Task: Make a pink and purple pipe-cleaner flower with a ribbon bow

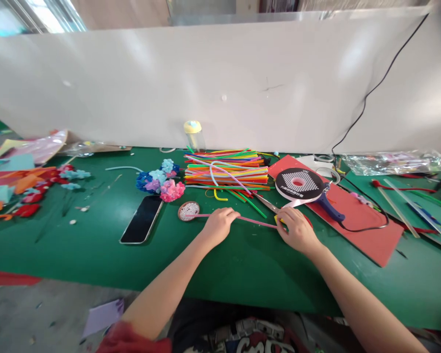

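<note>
A thin pink pipe cleaner [256,222] stretches nearly straight between my two hands, low over the green table. My left hand [220,226] is closed on it, and its free end reaches left over a small round dish of white beads [188,211]. My right hand [297,230] pinches the other end between thumb and fingertips. Scissors [267,202] lie partly under my right hand, their blades pointing up and left. Behind my hands is a thick bundle of many-coloured pipe cleaners [226,174].
A phone [141,219] and fluffy blue and pink flowers [172,190] lie at left. A yellow-lidded jar [194,135] stands by the white partition [150,88]. At right, a ribbon roll [299,184] and a corded blue-handled tool [329,207] rest on a red board [371,240].
</note>
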`<move>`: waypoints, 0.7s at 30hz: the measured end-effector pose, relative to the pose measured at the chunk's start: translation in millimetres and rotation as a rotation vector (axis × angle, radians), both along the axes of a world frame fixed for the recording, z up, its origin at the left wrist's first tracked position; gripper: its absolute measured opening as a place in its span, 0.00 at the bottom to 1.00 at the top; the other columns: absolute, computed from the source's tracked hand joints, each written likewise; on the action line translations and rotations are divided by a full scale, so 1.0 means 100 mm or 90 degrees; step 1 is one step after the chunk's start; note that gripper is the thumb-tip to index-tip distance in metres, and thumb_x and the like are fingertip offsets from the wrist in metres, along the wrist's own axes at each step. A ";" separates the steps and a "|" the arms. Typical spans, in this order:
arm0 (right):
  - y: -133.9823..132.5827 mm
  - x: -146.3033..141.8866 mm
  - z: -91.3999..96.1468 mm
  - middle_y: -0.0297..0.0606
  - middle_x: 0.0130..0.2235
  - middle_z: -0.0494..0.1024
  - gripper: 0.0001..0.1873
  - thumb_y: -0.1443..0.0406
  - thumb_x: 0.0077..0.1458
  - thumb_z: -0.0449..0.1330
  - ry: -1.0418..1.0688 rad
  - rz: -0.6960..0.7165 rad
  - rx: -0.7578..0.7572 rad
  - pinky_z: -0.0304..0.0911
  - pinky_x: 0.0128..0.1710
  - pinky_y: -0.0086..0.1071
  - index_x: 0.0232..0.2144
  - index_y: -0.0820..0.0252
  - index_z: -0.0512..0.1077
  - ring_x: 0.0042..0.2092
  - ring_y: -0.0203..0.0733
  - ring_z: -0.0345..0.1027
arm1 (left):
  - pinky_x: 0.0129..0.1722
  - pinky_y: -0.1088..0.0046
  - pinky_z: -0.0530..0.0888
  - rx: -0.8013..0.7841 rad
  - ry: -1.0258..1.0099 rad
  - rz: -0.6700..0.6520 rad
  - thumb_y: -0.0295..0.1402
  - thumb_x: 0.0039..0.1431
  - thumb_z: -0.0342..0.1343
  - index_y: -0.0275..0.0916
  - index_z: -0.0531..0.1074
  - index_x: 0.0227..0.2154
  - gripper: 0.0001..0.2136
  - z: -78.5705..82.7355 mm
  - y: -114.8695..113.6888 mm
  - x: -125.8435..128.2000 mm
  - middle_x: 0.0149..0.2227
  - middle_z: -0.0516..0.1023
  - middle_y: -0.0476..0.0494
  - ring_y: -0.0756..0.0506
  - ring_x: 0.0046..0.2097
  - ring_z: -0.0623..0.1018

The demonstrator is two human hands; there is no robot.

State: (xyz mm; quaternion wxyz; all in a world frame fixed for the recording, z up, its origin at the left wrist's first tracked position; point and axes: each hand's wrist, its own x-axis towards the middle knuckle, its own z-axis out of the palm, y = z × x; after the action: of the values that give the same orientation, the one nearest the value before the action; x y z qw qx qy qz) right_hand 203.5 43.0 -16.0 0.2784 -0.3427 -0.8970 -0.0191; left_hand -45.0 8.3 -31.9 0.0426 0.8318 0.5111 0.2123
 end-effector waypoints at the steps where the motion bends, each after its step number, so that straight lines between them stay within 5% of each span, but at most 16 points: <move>1: -0.01 -0.01 0.00 0.44 0.33 0.71 0.05 0.72 0.52 0.51 -0.009 0.013 -0.007 0.63 0.36 0.36 0.29 0.63 0.66 0.37 0.43 0.65 | 0.37 0.66 0.73 -0.004 0.005 -0.001 0.15 0.53 0.43 0.34 0.71 0.37 0.15 0.02 0.00 -0.01 0.34 0.75 0.41 0.45 0.37 0.74; 6: -0.07 -0.07 -0.03 0.45 0.36 0.70 0.07 0.69 0.55 0.50 -0.046 0.053 -0.068 0.63 0.37 0.37 0.34 0.63 0.68 0.39 0.44 0.65 | 0.38 0.68 0.72 -0.025 0.014 -0.010 0.23 0.57 0.46 0.35 0.72 0.33 0.09 0.08 -0.02 -0.01 0.33 0.74 0.42 0.46 0.38 0.72; 14: -0.08 -0.09 -0.08 0.44 0.35 0.70 0.09 0.68 0.56 0.50 -0.098 0.071 -0.127 0.64 0.37 0.37 0.33 0.62 0.70 0.38 0.42 0.65 | 0.45 0.57 0.68 0.009 0.043 0.076 0.26 0.56 0.49 0.33 0.70 0.36 0.07 0.04 -0.03 0.01 0.44 0.68 0.35 0.39 0.48 0.67; 21: -0.04 -0.07 -0.09 0.41 0.30 0.71 0.13 0.70 0.58 0.47 -0.123 0.074 -0.078 0.60 0.35 0.33 0.29 0.63 0.71 0.34 0.40 0.64 | 0.42 0.62 0.70 -0.072 0.064 0.034 0.30 0.55 0.53 0.34 0.70 0.35 0.07 0.13 -0.04 -0.03 0.38 0.71 0.40 0.43 0.42 0.70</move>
State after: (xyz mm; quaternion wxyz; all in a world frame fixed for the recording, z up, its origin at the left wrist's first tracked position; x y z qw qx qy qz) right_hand 196.6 38.6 -25.4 0.1702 -0.3032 -0.9374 0.0189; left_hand -47.9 4.7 -18.5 0.0581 0.8239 0.5455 0.1421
